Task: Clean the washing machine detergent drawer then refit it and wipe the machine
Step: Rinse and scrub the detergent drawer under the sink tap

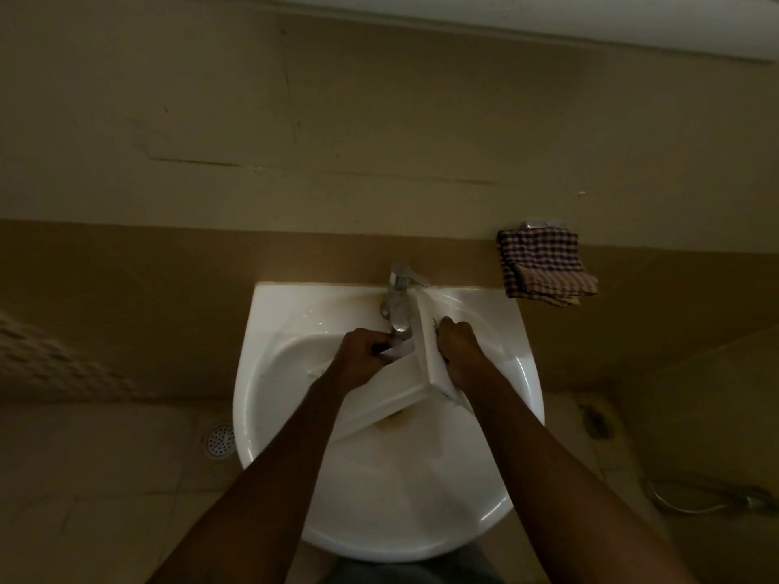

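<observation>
While both forearms reach down into the white washbasin, the white detergent drawer hangs tilted over the bowl between the two hands, its far end up beneath the chrome tap. One long white panel of it runs from just right of the tap toward the person. A second face slopes away from the near corner, under the left wrist.

The right hand grasps the drawer from the right side, fingers curled over the edge of the long panel and the palm against its outer face. The left hand sits right below the spout with its fingers bent inward. Something small and dark shows between them. The dim light does not reveal whether they clasp that, the drawer's edge, or both, so I cannot tell what this hand holds.

Beyond the right hand and further to its right, a checked cloth hangs folded from a metal fitting on the wall. Left of the left forearm, a round perforated floor drain lies in the tiled floor. Far to the right of the right forearm, a pale hose trails across the floor.
</observation>
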